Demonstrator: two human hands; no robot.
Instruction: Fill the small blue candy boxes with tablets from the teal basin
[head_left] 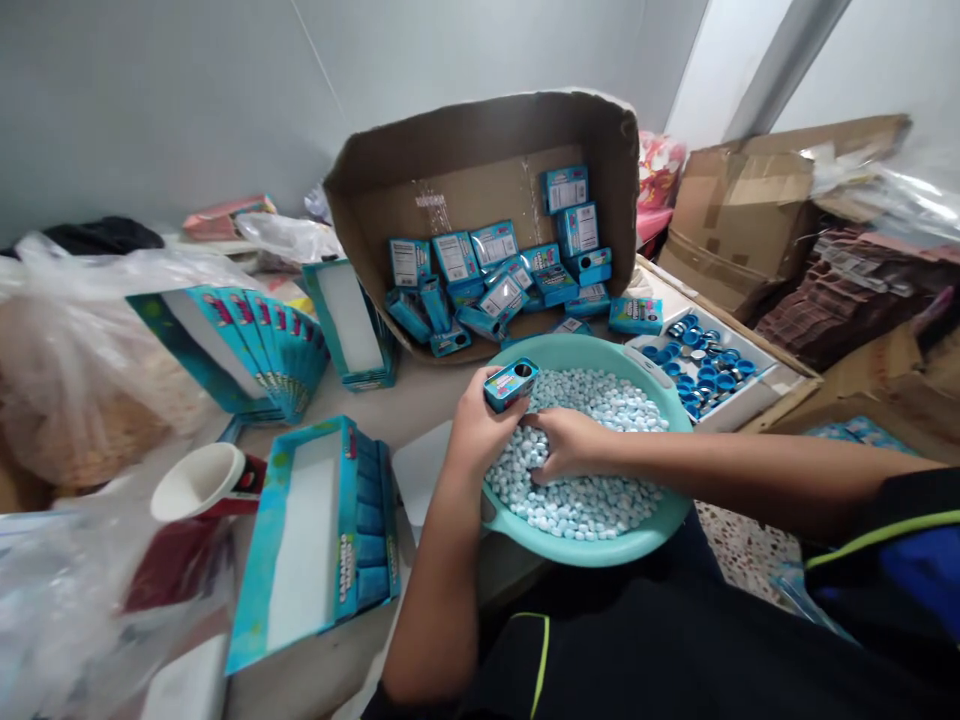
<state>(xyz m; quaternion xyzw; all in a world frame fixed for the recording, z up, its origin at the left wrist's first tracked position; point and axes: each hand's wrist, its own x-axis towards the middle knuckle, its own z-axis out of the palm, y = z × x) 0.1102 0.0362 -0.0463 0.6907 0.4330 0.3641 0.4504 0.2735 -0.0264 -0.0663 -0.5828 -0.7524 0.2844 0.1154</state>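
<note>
My left hand (pixel 480 425) is shut on a small blue tin (pixel 511 385), whose round opening faces up. It holds the tin just above a teal plastic basin (pixel 589 350) heaped with pale blue candies (pixel 577 505). My right hand (pixel 566 442) is pressed into the candies beside the left hand, with its fingers curled down. Whether those fingers hold any candies is hidden.
A cardboard box lid (pixel 480 170) holds several blue tins. A white tray (pixel 701 365) holds blue caps. Teal display boxes (pixel 311 530) stand left, near plastic bags (pixel 82 350) and a white funnel (pixel 199 482). Cardboard (pixel 739 220) is piled right.
</note>
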